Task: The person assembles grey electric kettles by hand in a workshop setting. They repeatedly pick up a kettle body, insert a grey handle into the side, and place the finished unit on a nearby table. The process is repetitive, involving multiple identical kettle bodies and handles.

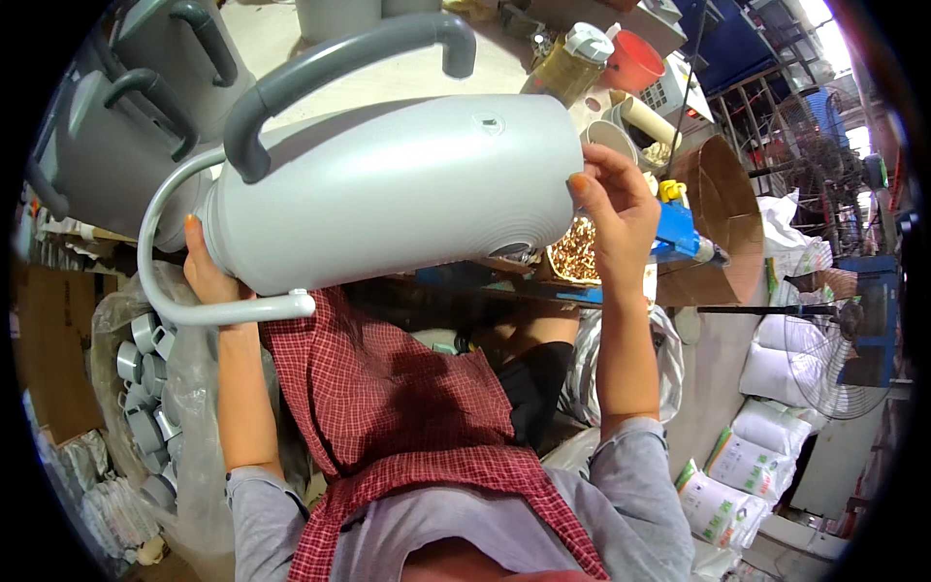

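Observation:
A large light-grey vacuum flask body [398,194] lies on its side across the front of me, above my lap. It carries a dark grey side handle [335,70] along the top and a pale hoop-shaped carrying handle [155,228] around its left end. My left hand [209,274] is closed around the narrow neck end from below, its fingers partly hidden behind the flask. At the wide base end, my right hand [621,194] grips the rim, with the thumb on the near side and the fingertips out of sight.
More grey flasks [145,107] stand at upper left, and a clear bag of grey cups [150,388] below them. Small brass-coloured parts [576,252] fill a tray beside a blue-and-yellow tool [678,228] and a cardboard box [718,213]. White sacks [742,466] and a fan [829,359] are to the right.

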Demonstrator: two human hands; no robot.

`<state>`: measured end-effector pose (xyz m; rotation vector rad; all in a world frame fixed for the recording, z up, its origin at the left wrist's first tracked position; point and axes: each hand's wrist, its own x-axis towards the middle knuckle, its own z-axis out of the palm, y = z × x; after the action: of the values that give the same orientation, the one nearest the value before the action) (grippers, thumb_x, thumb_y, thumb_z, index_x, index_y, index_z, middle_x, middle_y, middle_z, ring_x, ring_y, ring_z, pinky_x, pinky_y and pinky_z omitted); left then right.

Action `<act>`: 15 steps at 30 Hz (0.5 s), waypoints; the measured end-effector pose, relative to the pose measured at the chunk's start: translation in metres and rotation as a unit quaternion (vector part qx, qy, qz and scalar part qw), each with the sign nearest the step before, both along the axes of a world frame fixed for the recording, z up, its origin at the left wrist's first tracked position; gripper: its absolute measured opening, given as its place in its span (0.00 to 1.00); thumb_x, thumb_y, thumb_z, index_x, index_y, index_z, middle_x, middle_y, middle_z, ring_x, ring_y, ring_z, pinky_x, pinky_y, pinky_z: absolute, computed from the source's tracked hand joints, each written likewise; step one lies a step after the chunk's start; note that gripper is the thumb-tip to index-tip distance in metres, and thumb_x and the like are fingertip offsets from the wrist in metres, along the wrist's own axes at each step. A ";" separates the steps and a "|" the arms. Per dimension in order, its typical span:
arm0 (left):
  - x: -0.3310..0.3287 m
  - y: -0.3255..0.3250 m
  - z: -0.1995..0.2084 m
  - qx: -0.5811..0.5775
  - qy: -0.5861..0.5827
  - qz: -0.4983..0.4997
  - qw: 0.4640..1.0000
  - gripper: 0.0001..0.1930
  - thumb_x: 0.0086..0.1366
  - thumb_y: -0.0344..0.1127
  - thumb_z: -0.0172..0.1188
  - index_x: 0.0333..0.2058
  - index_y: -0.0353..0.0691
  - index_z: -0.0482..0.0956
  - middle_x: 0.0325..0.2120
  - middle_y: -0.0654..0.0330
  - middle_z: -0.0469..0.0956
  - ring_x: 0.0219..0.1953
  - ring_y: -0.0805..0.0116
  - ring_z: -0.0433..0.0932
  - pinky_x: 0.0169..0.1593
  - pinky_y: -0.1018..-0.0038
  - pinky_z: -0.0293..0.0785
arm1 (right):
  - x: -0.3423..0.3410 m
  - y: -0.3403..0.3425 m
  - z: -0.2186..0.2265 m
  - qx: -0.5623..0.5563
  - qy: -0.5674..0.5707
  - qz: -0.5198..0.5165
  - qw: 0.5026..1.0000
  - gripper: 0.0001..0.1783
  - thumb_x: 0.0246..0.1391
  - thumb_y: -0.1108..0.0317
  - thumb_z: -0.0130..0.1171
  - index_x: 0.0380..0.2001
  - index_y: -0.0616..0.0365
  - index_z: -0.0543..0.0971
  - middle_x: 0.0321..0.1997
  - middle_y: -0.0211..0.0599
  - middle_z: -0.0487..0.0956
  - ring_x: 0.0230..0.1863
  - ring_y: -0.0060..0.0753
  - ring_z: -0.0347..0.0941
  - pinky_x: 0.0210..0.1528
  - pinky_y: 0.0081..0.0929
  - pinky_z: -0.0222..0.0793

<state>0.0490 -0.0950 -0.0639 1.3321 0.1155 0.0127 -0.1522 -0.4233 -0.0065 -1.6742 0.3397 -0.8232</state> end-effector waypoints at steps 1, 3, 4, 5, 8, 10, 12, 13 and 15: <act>0.003 0.001 -0.003 0.012 0.005 -0.012 1.000 0.28 0.68 0.55 0.48 0.38 0.29 0.79 0.33 0.55 0.80 0.32 0.69 0.79 0.36 0.75 0.75 | -0.002 0.001 0.000 -0.002 0.003 0.005 1.000 0.18 0.52 0.72 0.64 0.47 0.66 0.76 0.35 0.28 0.78 0.37 0.18 0.72 0.43 0.17 0.67; 0.009 0.006 -0.010 0.011 -0.021 -0.021 1.000 0.27 0.69 0.53 0.48 0.38 0.29 0.79 0.32 0.56 0.81 0.31 0.70 0.79 0.35 0.76 0.75 | -0.006 0.000 -0.001 -0.005 0.038 -0.008 0.999 0.20 0.50 0.73 0.65 0.48 0.65 0.75 0.37 0.29 0.77 0.38 0.17 0.71 0.42 0.16 0.67; 0.010 0.008 -0.012 0.008 -0.036 -0.014 0.999 0.26 0.69 0.53 0.49 0.38 0.29 0.79 0.31 0.56 0.81 0.30 0.70 0.79 0.34 0.77 0.75 | -0.005 -0.003 0.004 -0.108 0.057 -0.024 0.992 0.21 0.49 0.74 0.65 0.48 0.65 0.75 0.38 0.30 0.77 0.39 0.19 0.72 0.42 0.17 0.68; 0.011 0.008 -0.013 0.007 -0.049 -0.014 0.999 0.26 0.69 0.52 0.49 0.38 0.29 0.79 0.31 0.56 0.81 0.29 0.71 0.79 0.33 0.77 0.75 | -0.003 -0.004 0.014 -0.208 0.078 -0.045 0.974 0.23 0.47 0.75 0.66 0.48 0.65 0.75 0.40 0.32 0.77 0.40 0.21 0.72 0.43 0.18 0.68; 0.015 0.016 -0.010 0.048 -0.081 0.010 0.996 0.26 0.68 0.53 0.50 0.33 0.30 0.79 0.25 0.58 0.80 0.25 0.72 0.78 0.28 0.78 0.73 | 0.029 0.001 0.046 -0.269 -0.014 -0.026 0.963 0.23 0.48 0.70 0.63 0.49 0.64 0.75 0.43 0.34 0.78 0.42 0.27 0.74 0.44 0.24 0.70; 0.011 0.018 -0.002 0.041 -0.090 0.010 0.995 0.26 0.67 0.54 0.51 0.33 0.30 0.79 0.25 0.57 0.80 0.25 0.72 0.78 0.27 0.79 0.73 | 0.066 -0.001 0.053 -0.230 -0.070 0.065 0.969 0.26 0.53 0.64 0.59 0.54 0.63 0.70 0.48 0.44 0.76 0.49 0.34 0.73 0.49 0.28 0.69; 0.005 0.013 0.005 0.050 -0.084 0.032 0.995 0.26 0.67 0.54 0.51 0.33 0.30 0.79 0.26 0.57 0.80 0.25 0.72 0.79 0.27 0.79 0.74 | 0.097 0.006 0.054 -0.244 -0.036 0.155 0.957 0.32 0.59 0.63 0.54 0.62 0.65 0.60 0.58 0.53 0.70 0.58 0.39 0.67 0.59 0.30 0.63; 0.008 0.002 0.007 0.040 -0.083 0.031 0.995 0.26 0.67 0.54 0.51 0.34 0.30 0.79 0.26 0.57 0.80 0.25 0.72 0.79 0.28 0.79 0.74 | 0.093 0.006 0.065 -0.253 0.028 0.158 0.954 0.31 0.59 0.66 0.54 0.62 0.66 0.60 0.57 0.50 0.70 0.57 0.36 0.68 0.59 0.30 0.63; 0.012 0.010 0.004 0.033 -0.108 0.029 0.993 0.26 0.67 0.54 0.52 0.36 0.29 0.79 0.29 0.56 0.81 0.29 0.71 0.79 0.32 0.78 0.75 | 0.103 0.010 0.062 -0.190 0.045 0.218 0.956 0.29 0.59 0.70 0.54 0.62 0.66 0.61 0.55 0.44 0.72 0.54 0.30 0.69 0.57 0.27 0.65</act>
<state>0.0606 -0.0855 -0.0595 1.3847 -0.0301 0.2114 -0.0490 -0.4134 0.0559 -2.0489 -0.1408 -0.4976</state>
